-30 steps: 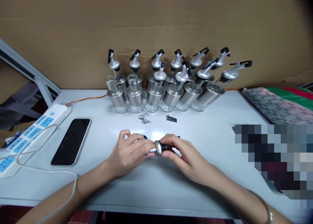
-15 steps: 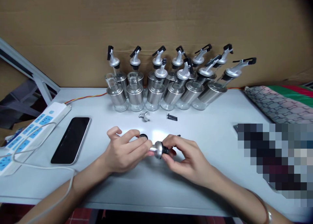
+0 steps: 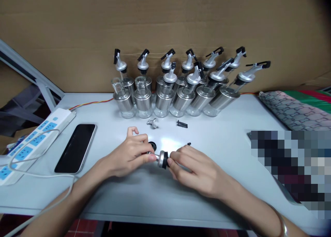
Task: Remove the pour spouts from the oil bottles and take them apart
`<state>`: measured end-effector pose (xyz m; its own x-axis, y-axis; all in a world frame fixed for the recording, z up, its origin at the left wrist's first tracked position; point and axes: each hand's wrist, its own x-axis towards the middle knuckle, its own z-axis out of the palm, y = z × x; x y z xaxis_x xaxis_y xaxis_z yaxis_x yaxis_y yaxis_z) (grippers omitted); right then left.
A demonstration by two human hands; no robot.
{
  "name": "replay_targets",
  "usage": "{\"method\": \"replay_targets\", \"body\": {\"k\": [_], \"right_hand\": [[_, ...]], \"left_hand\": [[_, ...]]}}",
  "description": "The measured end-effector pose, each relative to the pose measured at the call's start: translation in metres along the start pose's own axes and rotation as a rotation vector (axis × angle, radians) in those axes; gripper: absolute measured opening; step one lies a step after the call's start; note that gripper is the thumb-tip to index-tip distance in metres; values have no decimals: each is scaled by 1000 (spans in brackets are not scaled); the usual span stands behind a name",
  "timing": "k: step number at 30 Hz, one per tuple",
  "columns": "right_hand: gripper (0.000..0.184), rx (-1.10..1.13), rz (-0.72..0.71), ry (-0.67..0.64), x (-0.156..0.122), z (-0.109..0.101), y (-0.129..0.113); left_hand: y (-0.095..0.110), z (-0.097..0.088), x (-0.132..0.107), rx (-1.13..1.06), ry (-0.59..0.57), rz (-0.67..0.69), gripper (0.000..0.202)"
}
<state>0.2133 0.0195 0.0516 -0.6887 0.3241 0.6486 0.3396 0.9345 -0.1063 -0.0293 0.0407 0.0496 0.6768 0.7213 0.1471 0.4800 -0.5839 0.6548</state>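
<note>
Both hands meet over the white table [image 3: 160, 195] on one small silver pourer spout [image 3: 161, 158] with a black stopper end. My left hand [image 3: 129, 154] pinches its metal tip from the left. My right hand [image 3: 196, 169] grips the black end from the right, fingers curled. A black ring [image 3: 152, 146] lies just behind the left fingers. Further back lie a loose silver spout [image 3: 153, 122] and a small black clip [image 3: 182, 124]. Several glass-and-steel dispenser bottles [image 3: 181, 88] stand in rows against the cardboard wall; two at the left have no spout.
A black phone [image 3: 76, 147] lies face up at the left, beside a white and blue power strip [image 3: 33, 137] whose white cable crosses my left forearm. A patterned cloth [image 3: 294, 109] sits at the right edge. A blurred-out patch covers the right.
My left hand has closed in on the spout's tip, its raised finger now lower. The spout and both hands have shifted slightly left and nearer to me.
</note>
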Motion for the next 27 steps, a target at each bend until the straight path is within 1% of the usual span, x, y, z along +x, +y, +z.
{"method": "replay_targets", "body": {"k": [1,2,3,4,5,7,9,12,14,17,18,20,22,23,27], "right_hand": [[21,-16,-14,38,-2,-3,3],[21,-17,-10,79,-5,-5,6],[20,-6,31,122,-8,-7,9],[20,8,98,158,-12,-8,12],[21,15,147,166,-14,-8,15],[24,7,203,140,-18,-7,17],[24,-8,220,62,-19,-4,16],[25,23,313,-55,-20,0,13],[26,59,369,-125,-20,2,13],[28,111,397,-238,-21,6,12],[30,131,397,-278,-21,8,11],[32,179,391,-333,-21,12,9],[32,237,381,-349,-21,14,6],[30,265,379,-346,-20,15,5],[24,340,404,-348,-17,13,2]], "left_hand": [[-4,-4,-2,-62,48,-73,54],[-9,-7,-3,-122,146,-141,56],[-13,-9,-4,-155,267,-216,55],[-16,-10,-4,-148,340,-272,54],[-19,-10,-3,-111,353,-307,50],[-23,-3,1,-30,311,-348,34],[-29,8,6,35,317,-384,25],[-42,22,10,44,388,-462,19],[-50,27,11,13,426,-461,17],[-54,28,10,26,466,-395,20],[-54,27,9,57,473,-369,20],[-51,25,7,122,446,-318,14],[-49,24,5,147,383,-264,7],[-49,24,4,145,362,-236,9],[-49,25,2,169,354,-149,19]]}}
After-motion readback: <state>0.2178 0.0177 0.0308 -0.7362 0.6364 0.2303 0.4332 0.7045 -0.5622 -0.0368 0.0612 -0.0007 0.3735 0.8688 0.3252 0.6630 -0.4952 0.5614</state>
